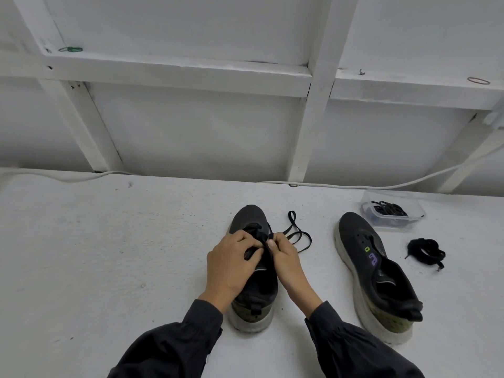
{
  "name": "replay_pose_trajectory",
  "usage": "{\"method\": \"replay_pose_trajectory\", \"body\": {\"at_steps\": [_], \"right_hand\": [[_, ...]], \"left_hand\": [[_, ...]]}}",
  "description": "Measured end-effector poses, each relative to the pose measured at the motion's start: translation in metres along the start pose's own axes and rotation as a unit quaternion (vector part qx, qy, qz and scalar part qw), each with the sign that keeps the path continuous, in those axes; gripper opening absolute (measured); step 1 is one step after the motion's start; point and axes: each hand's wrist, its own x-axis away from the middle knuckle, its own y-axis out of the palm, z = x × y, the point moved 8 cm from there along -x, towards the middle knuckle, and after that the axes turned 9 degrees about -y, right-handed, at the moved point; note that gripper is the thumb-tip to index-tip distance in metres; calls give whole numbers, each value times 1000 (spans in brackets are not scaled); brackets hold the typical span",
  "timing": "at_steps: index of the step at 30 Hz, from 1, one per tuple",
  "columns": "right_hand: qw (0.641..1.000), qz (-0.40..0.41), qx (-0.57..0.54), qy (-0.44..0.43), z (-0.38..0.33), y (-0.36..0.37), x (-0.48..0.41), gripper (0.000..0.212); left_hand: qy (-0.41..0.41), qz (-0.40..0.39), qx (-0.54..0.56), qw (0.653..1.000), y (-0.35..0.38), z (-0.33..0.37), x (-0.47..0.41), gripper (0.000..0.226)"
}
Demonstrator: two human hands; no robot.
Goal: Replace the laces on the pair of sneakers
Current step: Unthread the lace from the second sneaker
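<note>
A black sneaker with a white sole stands in the middle of the white table, toe pointing away from me. My left hand and my right hand sit over its eyelet area, each pinching a strand of a flat black lace. The loose end of that lace loops on the table to the shoe's right. A second black sneaker without a lace stands further right, showing a purple and green mark on its tongue. My hands hide the first shoe's tongue.
A coiled black lace lies right of the second sneaker. Behind it stands a clear plastic box holding more black laces. A white cable runs along the table's back edge under a white framed wall.
</note>
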Motion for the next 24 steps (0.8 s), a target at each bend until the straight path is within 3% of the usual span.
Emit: {"method": "replay_pose_trajectory", "body": {"at_steps": [9, 13, 16, 20, 24], "right_hand": [[999, 29, -27, -20, 0, -2, 1, 27], [987, 91, -129, 17, 7, -15, 5, 21], [982, 102, -147, 59, 17, -27, 11, 33], [990, 63, -118, 55, 18, -21, 23, 41], [992, 46, -114, -22, 3, -5, 27, 18]], "left_hand": [[20, -16, -8, 1000, 6, 1, -3, 14], [-25, 3, 139, 990, -3, -12, -1, 6], [-88, 6, 272, 958, -10, -36, -4, 14], [-104, -44, 238, 965, -4, -52, -3, 15], [-90, -49, 221, 970, -4, -49, -1, 12]]}}
